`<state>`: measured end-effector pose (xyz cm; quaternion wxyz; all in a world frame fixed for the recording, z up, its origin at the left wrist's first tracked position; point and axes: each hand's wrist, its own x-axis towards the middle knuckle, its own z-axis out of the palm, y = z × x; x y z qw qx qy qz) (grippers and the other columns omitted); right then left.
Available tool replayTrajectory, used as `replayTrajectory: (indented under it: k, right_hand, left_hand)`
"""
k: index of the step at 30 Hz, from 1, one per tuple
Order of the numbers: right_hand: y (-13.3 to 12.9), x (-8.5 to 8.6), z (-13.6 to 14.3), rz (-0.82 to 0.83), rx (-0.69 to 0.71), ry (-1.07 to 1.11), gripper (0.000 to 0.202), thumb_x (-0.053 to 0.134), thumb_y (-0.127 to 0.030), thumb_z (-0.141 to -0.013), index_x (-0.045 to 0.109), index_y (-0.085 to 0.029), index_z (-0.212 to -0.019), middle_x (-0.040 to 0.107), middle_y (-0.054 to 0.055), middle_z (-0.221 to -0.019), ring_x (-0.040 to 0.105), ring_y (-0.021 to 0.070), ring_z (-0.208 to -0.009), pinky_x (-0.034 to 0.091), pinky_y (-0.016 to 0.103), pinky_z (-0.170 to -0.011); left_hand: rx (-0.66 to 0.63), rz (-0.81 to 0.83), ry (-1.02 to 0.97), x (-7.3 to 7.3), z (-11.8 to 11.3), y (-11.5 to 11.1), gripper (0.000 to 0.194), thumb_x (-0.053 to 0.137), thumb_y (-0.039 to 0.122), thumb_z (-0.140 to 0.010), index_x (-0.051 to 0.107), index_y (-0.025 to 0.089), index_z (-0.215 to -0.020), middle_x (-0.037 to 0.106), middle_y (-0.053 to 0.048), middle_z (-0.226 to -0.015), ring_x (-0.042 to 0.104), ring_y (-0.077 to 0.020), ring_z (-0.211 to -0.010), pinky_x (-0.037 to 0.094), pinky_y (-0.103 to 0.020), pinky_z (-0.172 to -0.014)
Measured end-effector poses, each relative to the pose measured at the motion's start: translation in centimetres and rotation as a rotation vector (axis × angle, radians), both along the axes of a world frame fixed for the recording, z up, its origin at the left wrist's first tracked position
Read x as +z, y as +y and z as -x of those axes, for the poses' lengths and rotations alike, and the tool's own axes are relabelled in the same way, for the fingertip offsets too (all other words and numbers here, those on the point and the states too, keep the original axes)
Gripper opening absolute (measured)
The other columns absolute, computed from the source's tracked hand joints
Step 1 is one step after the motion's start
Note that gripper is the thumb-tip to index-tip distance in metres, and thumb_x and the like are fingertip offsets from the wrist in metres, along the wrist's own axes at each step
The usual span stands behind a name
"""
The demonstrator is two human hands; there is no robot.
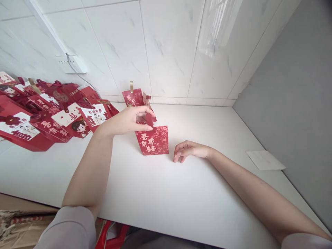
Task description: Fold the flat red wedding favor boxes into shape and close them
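My left hand (129, 119) pinches the red ribbon handle (149, 120) of a small red gift box (155, 141) between thumb and fingers. Pale floral patterns and large pink Chinese characters cover the box's front, and its base is at the tabletop. Just right of the box, my right hand (190, 150) rests on the table with loosely bent fingers and holds nothing. Behind my left hand stand another red box with a gold loop (132, 95) and one with a dark red loop (147, 100), both partly hidden.
Many red and white gift boxes (49, 119) crowd the left side of the white table (186, 193). A folded white paper (266, 160) lies at the right edge. Behind are a tiled wall (171, 45) and a socket with a cable (71, 64); a grey panel (293, 93) borders the right.
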<state>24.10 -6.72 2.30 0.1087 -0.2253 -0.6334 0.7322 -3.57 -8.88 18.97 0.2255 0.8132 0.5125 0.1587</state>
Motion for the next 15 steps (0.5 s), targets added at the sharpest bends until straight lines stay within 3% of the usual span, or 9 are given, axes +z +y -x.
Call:
replayTrajectory:
  k: [4,7,10,13,15]
  right_hand:
    - [-0.1,0.1,0.0,0.0,-0.003,-0.003,0.025,0.072,-0.038,-0.083,0.072,-0.015,-0.092,0.076,0.008,-0.095,0.07,0.0197,-0.093,0.058,0.031,-0.081]
    - [-0.1,-0.1,0.0,0.003,-0.012,-0.002,0.024,0.072,-0.038,-0.083,0.072,-0.015,-0.092,0.075,0.008,-0.096,0.07,0.0196,-0.093,0.058,0.031,-0.081]
    - [-0.1,-0.3,0.1,0.015,-0.028,0.004,0.023,0.073,-0.037,-0.082,0.071,-0.016,-0.091,0.075,0.007,-0.095,0.07,0.0189,-0.092,0.058,0.031,-0.08]
    - [-0.2,-0.6,0.2,0.016,-0.042,0.009,0.023,0.073,-0.038,-0.082,0.071,-0.016,-0.09,0.075,0.007,-0.094,0.071,0.0185,-0.092,0.057,0.03,-0.08]
    - [-0.3,-0.7,0.2,0.01,-0.046,0.012,0.024,0.073,-0.039,-0.082,0.071,-0.016,-0.09,0.075,0.007,-0.094,0.071,0.0185,-0.092,0.057,0.03,-0.08]
  left_hand:
    - [0.003,0.036,0.195,0.1,0.0,-0.1,0.027,0.065,0.046,-0.078,0.069,0.019,-0.083,0.064,-0.001,-0.078,0.058,-0.0145,-0.067,0.042,-0.027,-0.061]
    - [0.055,-0.064,0.269,0.0,0.0,0.0,0.029,0.065,0.045,-0.077,0.065,0.017,-0.07,0.062,-0.003,-0.082,0.055,-0.0145,-0.066,0.039,-0.027,-0.058]
    - [0.103,-0.088,0.322,0.4,-0.3,0.0,0.025,0.063,0.041,-0.078,0.066,0.018,-0.069,0.062,-0.003,-0.08,0.057,-0.016,-0.067,0.038,-0.028,-0.059]
    - [0.056,0.011,0.398,1.6,-1.1,-0.1,0.02,0.056,0.034,-0.08,0.068,0.019,-0.074,0.065,-0.002,-0.073,0.06,-0.0177,-0.068,0.039,-0.028,-0.062]
    - [0.01,0.109,0.438,2.4,-1.8,-0.1,0.019,0.057,0.033,-0.077,0.069,0.02,-0.082,0.07,-0.003,-0.079,0.063,-0.0198,-0.073,0.042,-0.028,-0.065]
